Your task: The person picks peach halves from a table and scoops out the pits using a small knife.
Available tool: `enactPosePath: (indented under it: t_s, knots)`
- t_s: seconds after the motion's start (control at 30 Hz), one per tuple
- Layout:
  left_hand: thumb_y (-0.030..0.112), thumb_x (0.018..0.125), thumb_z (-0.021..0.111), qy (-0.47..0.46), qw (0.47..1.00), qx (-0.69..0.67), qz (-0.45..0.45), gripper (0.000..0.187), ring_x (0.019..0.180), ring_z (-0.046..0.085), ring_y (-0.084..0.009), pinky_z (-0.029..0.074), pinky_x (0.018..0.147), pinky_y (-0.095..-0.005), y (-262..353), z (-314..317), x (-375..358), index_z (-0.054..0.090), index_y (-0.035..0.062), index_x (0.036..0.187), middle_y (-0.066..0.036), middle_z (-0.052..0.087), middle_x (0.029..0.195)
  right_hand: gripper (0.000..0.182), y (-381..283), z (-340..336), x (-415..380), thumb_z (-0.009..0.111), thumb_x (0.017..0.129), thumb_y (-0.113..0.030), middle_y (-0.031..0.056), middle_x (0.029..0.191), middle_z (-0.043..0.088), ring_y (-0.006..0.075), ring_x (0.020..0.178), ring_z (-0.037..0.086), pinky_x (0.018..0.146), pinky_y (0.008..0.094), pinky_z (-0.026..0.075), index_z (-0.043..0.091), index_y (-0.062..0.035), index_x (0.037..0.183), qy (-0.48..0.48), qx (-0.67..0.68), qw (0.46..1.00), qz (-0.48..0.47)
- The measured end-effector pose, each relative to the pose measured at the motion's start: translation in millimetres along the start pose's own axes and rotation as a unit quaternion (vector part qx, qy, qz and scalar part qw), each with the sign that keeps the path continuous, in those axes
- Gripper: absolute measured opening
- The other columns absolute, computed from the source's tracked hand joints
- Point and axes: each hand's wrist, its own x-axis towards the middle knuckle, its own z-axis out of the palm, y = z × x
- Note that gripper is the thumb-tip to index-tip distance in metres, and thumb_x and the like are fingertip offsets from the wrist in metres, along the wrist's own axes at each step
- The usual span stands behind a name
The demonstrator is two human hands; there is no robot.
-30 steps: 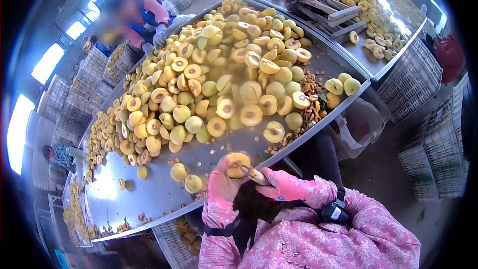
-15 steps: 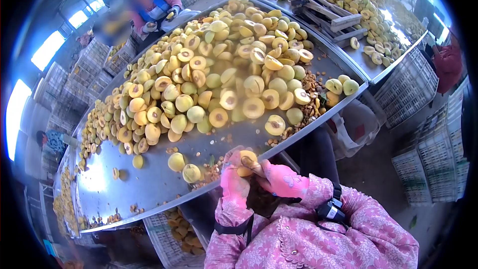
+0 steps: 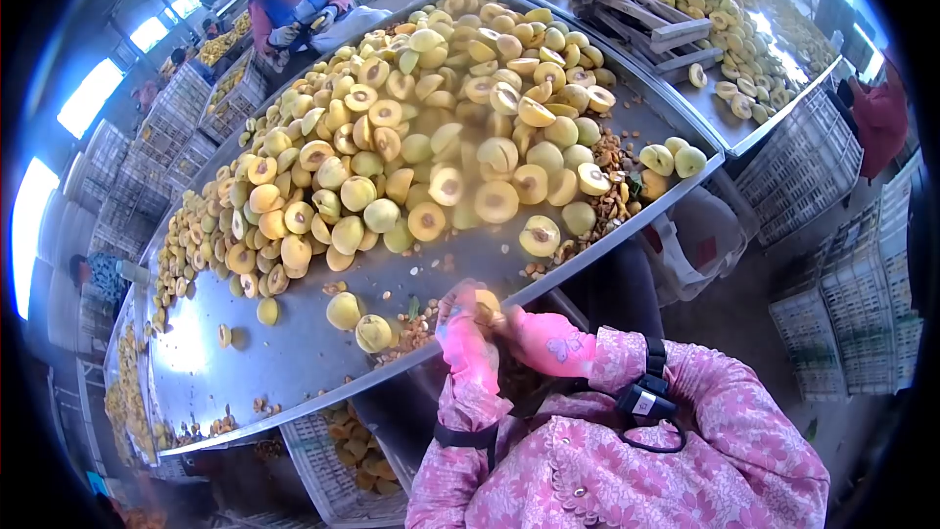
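Note:
Just past the metal table's front edge, my left hand (image 3: 468, 333), in a pink glove, is closed around a yellow peach half (image 3: 487, 303). Against that peach from the right presses my right hand (image 3: 550, 342), also gloved in pink. Its fingers are curled, and whatever lies in them is hidden. Two loose peaches (image 3: 373, 333) lie on the table to the left of my hands. Close by, a small heap of pits and scraps (image 3: 416, 329) runs along the edge.
A large pile of halved peaches (image 3: 343, 176) covers the metal table (image 3: 304, 358). Across it a person (image 3: 294, 5) handles fruit. Wooden slats (image 3: 646, 24) lie on a second table. Crates (image 3: 847, 304) are stacked at right; another crate (image 3: 323, 460) with peach pieces stands below.
Both hands have drawn slightly up and closer together around the peach half, which is now more covered by fingers. The person across the table has lifted their hands a little.

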Motion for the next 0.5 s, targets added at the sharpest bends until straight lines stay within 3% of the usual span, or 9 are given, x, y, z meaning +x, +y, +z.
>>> enactPosePath:
  t_s: [0.07,0.2,0.4,0.47,0.5]
  knots:
    - [0.015,0.084,0.057,-0.014,0.995,-0.094,-0.011,0.019,0.079,0.058,-0.0194,0.048,0.069,-0.0294,0,0,3,0.055,0.0028,0.098,-0.010,0.059,0.088,0.027,-10,-8,-2,0.043,0.089,-0.030,0.0171,0.070,0.058,0.0357,0.066,0.059,0.056,0.0424,0.045,0.047,-0.0026,0.090,0.043,0.007,0.999,-0.016]
    - [0.017,0.085,0.055,-0.004,0.997,-0.078,0.011,0.022,0.083,0.057,-0.0201,0.048,0.072,-0.0307,-2,2,-2,0.052,0.0035,0.102,-0.010,0.058,0.091,0.029,-9,-5,-1,0.043,0.089,-0.031,0.0180,0.069,0.057,0.0369,0.066,0.058,0.056,0.0432,0.044,0.046,-0.0023,0.090,0.045,0.009,0.999,-0.009]
    - [0.015,0.085,0.054,0.003,0.996,-0.081,0.039,0.017,0.077,0.057,-0.0201,0.048,0.070,-0.0307,-9,-1,1,0.055,0.0023,0.097,-0.009,0.059,0.087,0.028,15,20,7,0.044,0.089,-0.030,0.0179,0.067,0.057,0.0363,0.063,0.058,0.055,0.0443,0.045,0.046,-0.0025,0.090,0.040,-0.034,0.997,-0.053]
    - [0.013,0.084,0.054,0.008,0.995,-0.104,0.012,0.016,0.074,0.057,-0.0195,0.048,0.067,-0.0301,-12,-4,1,0.056,0.0018,0.095,-0.008,0.059,0.086,0.027,37,44,15,0.043,0.089,-0.030,0.0126,0.073,0.059,0.0289,0.070,0.060,0.062,0.0392,0.046,0.048,-0.0044,0.093,0.025,-0.120,0.986,-0.109]
    - [0.013,0.084,0.054,0.001,0.995,-0.093,0.021,0.015,0.074,0.057,-0.0185,0.048,0.066,-0.0293,-16,-7,3,0.058,0.0017,0.093,-0.008,0.059,0.085,0.025,28,32,11,0.043,0.089,-0.029,0.0094,0.077,0.059,0.0242,0.074,0.059,0.066,0.0354,0.045,0.048,-0.0054,0.095,-0.041,0.107,0.993,0.005]
